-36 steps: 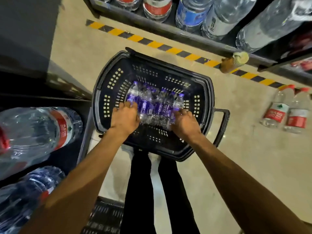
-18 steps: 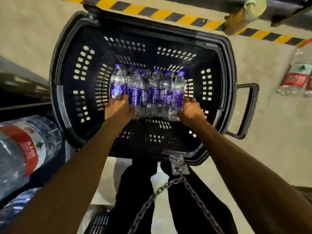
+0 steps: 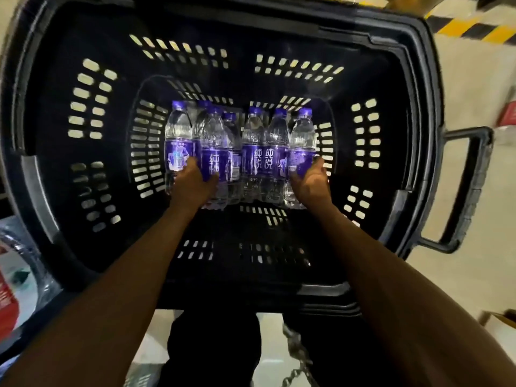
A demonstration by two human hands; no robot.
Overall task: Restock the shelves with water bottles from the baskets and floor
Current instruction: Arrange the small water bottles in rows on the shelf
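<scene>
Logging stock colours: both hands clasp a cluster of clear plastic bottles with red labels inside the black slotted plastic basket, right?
Not quite: the head view shows purple labels, not red. The left hand and right hand do clasp the clear plastic bottles inside the black slotted plastic basket.

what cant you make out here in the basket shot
Head view only:
- How many purple-label bottles: the front row hides any behind.
- Fingertips of left hand and right hand: tucked behind the bottles.
- Basket far rim: partly cut off by top edge.
- Large bottle at left edge: blurred, cropped.
</scene>
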